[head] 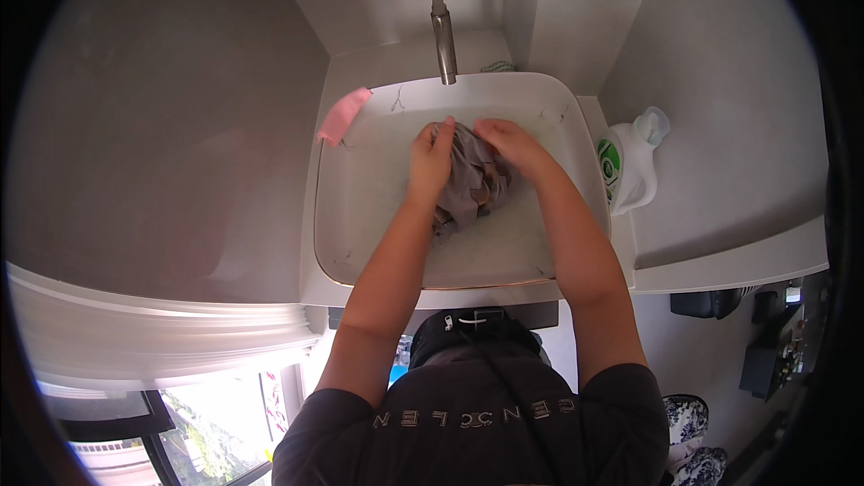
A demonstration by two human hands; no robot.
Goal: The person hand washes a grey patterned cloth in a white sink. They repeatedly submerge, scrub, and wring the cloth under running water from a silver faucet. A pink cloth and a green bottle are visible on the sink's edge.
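A bunched grey-brown cloth garment [467, 179] with darker patches hangs between my hands, its lower part in the cloudy water of a white washbasin [364, 263]. My left hand [432, 152] grips its upper left edge, thumb on top. On the upper right side of the cloth, my right hand [507, 142] pinches it with bent fingers. Above the basin's far rim stands a metal faucet [443, 44]; no stream from it can be seen.
A pink cloth [344, 115] drapes over the basin's far left rim. Right of the basin stands a white detergent jug [631, 158] with a green label. Behind the far rim lies a small green patterned item [499, 67]. Walls rise on both sides.
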